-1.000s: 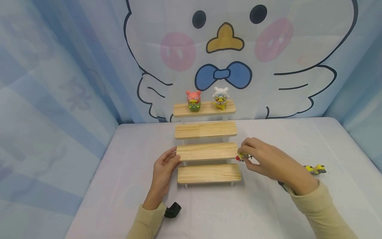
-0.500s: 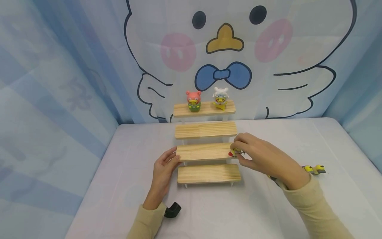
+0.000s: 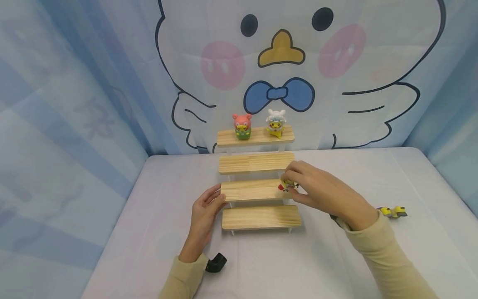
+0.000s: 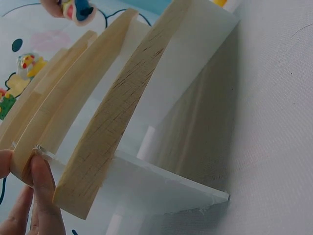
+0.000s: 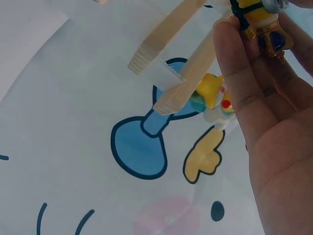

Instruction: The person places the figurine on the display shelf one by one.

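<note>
A four-step display stand with pale wooden boards (image 3: 257,218) on white supports stands on the table. My left hand (image 3: 203,216) pinches the left end of the second board from the bottom (image 3: 250,190); in the left wrist view, fingers (image 4: 44,196) and thumb grip that board's end. My right hand (image 3: 317,189) holds a small yellow figurine (image 3: 287,183) over the right part of the same board. In the right wrist view the figurine (image 5: 259,19) shows a gold crown-like piece with dark blue. I cannot tell whether it touches the board.
A pink-hooded figurine (image 3: 242,126) and a white-hooded yellow figurine (image 3: 276,123) stand on the top board. More yellow figurines (image 3: 392,211) lie on the table at the right, partly behind my right wrist. A printed cloth backdrop (image 3: 280,91) rises behind the stand.
My right hand has moved left and slightly up with the figurine, from beside the second board's right end to over it. My left hand has stayed on the board.
</note>
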{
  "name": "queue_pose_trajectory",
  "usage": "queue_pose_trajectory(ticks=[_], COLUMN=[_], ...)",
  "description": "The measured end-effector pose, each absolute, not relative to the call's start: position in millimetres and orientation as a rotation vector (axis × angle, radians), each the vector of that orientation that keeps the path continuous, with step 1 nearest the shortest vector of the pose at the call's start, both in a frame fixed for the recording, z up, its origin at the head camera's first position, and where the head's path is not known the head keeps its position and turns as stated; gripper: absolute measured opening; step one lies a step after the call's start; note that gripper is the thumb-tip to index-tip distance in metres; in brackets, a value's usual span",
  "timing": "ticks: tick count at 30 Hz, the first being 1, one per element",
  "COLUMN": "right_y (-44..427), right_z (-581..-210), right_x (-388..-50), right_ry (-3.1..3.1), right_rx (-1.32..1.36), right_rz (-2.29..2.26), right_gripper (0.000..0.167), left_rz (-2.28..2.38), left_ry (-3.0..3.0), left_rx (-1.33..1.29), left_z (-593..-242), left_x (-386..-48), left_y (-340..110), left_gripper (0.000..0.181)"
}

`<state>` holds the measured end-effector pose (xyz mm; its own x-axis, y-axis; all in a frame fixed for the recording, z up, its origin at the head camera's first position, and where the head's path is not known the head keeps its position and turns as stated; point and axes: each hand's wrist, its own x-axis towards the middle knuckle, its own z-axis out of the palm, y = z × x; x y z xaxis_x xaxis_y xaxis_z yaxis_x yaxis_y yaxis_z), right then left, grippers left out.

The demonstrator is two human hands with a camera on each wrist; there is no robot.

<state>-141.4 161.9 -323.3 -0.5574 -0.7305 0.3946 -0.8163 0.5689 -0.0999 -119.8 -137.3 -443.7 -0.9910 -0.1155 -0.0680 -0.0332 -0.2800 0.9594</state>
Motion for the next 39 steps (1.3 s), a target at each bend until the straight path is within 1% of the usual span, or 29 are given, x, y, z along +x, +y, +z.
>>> queue_pose_trajectory(ticks=[11, 26, 39], right_y=[153, 144, 130], right_z=[-318, -312, -306], right_x=[-146, -155, -166], right_ry=[-2.586, -2.555, -2.524], right_rx=[1.216, 1.271, 1.315], right_rz=[0.353, 0.396, 0.414], right_gripper=[0.027, 0.028, 0.02], left_rz=[-2.466, -2.465, -2.462], left_ry=[-1.855, -1.859, -1.864], left_rx=[0.183, 0.187, 0.17], left_z=[-444, -443, -444], left_x=[-120, -119, -120], left_y=[-137, -138, -138], left_gripper=[0.043, 0.043, 0.043])
